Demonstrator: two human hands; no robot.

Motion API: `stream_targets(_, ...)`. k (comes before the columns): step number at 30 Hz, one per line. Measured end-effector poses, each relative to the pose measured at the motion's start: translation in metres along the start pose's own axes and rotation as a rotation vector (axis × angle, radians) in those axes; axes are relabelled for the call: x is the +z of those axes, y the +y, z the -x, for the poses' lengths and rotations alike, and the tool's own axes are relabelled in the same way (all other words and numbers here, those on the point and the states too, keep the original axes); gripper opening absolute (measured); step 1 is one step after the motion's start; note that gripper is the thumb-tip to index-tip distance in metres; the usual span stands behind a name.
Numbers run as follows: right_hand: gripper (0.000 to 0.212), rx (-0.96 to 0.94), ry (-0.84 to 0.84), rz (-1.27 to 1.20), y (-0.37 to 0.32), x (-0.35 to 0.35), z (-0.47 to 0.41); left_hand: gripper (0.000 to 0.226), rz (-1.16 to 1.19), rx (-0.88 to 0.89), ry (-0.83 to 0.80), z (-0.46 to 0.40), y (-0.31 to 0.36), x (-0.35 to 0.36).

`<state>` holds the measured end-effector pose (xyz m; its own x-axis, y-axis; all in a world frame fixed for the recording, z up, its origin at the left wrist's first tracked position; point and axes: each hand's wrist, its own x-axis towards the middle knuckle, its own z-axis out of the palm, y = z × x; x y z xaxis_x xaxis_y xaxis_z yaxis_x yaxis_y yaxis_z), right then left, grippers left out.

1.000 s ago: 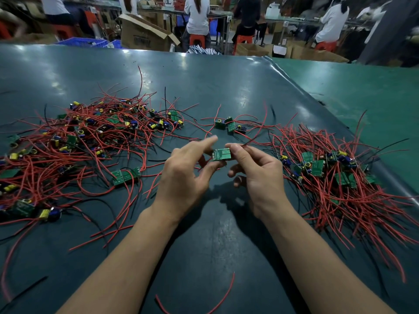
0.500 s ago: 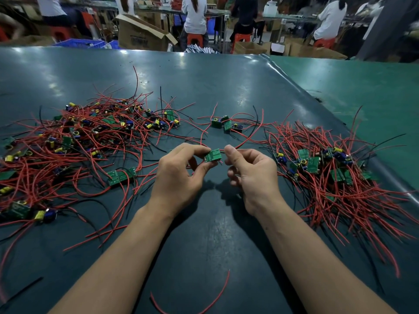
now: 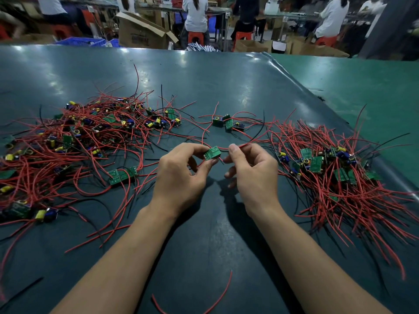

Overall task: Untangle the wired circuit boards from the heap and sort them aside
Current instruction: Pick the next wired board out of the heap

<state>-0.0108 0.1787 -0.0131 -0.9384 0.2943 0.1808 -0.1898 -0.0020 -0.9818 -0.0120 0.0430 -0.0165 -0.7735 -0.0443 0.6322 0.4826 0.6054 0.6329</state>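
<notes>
A small green circuit board [image 3: 212, 152] is pinched between thumb and fingers of my left hand [image 3: 181, 175], held just above the dark table [image 3: 204, 234]. My right hand [image 3: 251, 173] pinches a red wire [image 3: 254, 142] that runs from the board up to the right. A tangled heap of wired boards [image 3: 74, 141] with red and black leads, yellow and blue parts, lies at the left. A sorted pile of boards [image 3: 328, 173] with red wires spreads at the right. A few wired boards [image 3: 226, 124] lie apart beyond my hands.
A lone green board [image 3: 122, 175] lies left of my left hand. A loose red wire [image 3: 213, 302] curls near the front edge. A lighter green table [image 3: 362, 91] adjoins on the right. Cardboard boxes [image 3: 140, 32] and seated people are behind the table.
Both hands have drawn slightly toward me with the board. My left fingers curled in around it. My right hand slid off the board's edge and out along the red wire.
</notes>
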Motion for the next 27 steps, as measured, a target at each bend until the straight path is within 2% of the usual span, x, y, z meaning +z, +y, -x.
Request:
stream_targets(4,0.029,0.105,0.128,-0.141,-0.002,-0.003,-0.007,0.02,0.018,0.083,-0.091,0.001,0.002,0.0)
stream_targets(11,0.018,0.019,0.227,-0.166,-0.003,-0.008,-0.012,0.019,0.05,0.134,-0.15,0.001,0.002,-0.004)
stream_targets(14,0.01,0.012,0.201,-0.213,-0.004,-0.011,-0.014,0.019,0.046,0.14,-0.167,0.002,0.002,-0.003)
stream_targets(18,0.016,0.034,0.19,-0.262,-0.005,-0.014,-0.014,0.018,0.048,0.13,-0.156,0.001,0.002,-0.003)
stream_targets(27,0.013,0.052,0.227,-0.273,-0.001,-0.019,-0.023,0.017,0.049,0.134,-0.174,0.001,0.004,-0.004)
